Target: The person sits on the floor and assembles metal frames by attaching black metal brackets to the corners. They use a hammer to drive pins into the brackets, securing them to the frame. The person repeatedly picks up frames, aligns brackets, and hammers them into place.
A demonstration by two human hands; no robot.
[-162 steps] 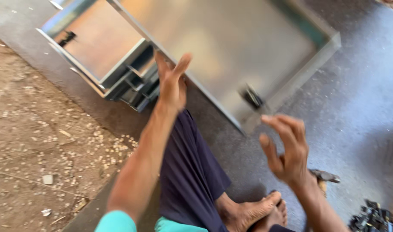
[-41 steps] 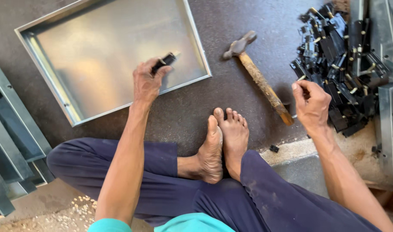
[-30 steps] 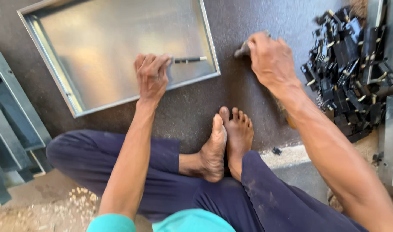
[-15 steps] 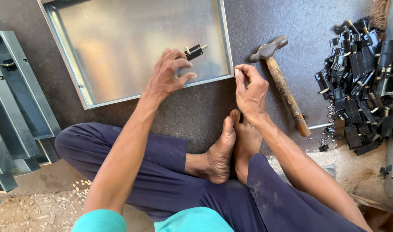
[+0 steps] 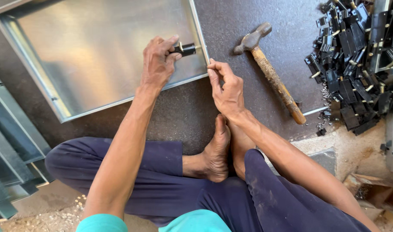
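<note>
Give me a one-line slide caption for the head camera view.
Seated person's left hand holds a small black part at a metal tray's rim, right hand alongside, hammer nearby.

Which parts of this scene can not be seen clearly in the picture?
- Head view: whatever the right hand pinches at the shallow grey sheet-metal tray rim is covered by its fingers.
- The small black cylindrical part is half covered by the left hand.
- The pile of black metal hinges is cut by the right edge.
- The tray's far side is cut by the top edge.
</note>
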